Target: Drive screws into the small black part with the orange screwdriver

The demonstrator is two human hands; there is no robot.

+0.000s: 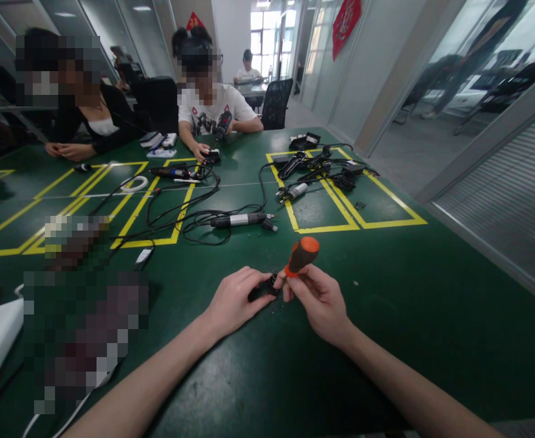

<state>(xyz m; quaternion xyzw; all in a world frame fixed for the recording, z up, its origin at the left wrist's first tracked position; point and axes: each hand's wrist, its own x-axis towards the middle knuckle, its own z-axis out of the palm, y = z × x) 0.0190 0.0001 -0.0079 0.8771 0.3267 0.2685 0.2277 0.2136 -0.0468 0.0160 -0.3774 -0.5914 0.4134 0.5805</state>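
Note:
In the head view, my right hand [320,301] pinches a screwdriver [302,255] with an orange and dark grey handle. The handle tilts up and to the right, and the fingers hide its lower end. My left hand [238,298] closes thumb and fingers around a small black ribbed part [272,282] low over the green table. Both hands meet at this part; whether the screwdriver tip touches it is hidden. Tiny specks lie on the table just below the fingers.
Beyond my hands lies a grey-black electric screwdriver [240,220] with coiled cable. Yellow tape frames [326,230] hold black cables [345,176], a silver-black tool [295,192] and several small screws [360,205]. Across the table [431,292], a person [224,100] holds a black power drill [223,126].

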